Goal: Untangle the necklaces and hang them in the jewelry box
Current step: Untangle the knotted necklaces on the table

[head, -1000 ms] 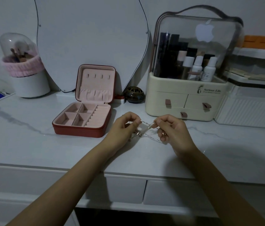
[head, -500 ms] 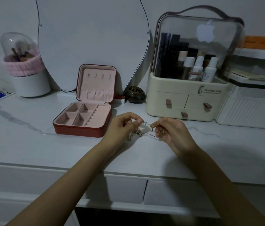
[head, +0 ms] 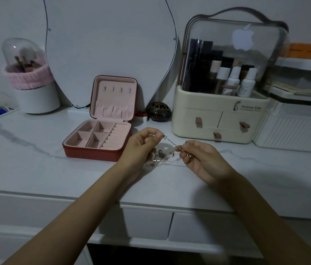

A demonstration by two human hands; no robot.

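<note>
Head view: left hand (head: 141, 144) and right hand (head: 198, 157), fingers curled, each pinch the tangled necklaces (head: 162, 155) above the countertop (head: 36, 165) beside the open jewelry box (head: 101, 138); light, limp, snag-prone chains are probably best gripped near the knot.

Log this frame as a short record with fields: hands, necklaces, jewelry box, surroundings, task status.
left hand: left hand pinches a chain end
right hand: right hand pinches the same chain's other part
necklaces: necklaces bunched in a tangle between the hands, just above the countertop
jewelry box: jewelry box open, lid upright, hooks and compartments bare
surroundings: cosmetics organizer behind the hands; mirror behind the box
task status: untangling under way, nothing hung yet
</note>
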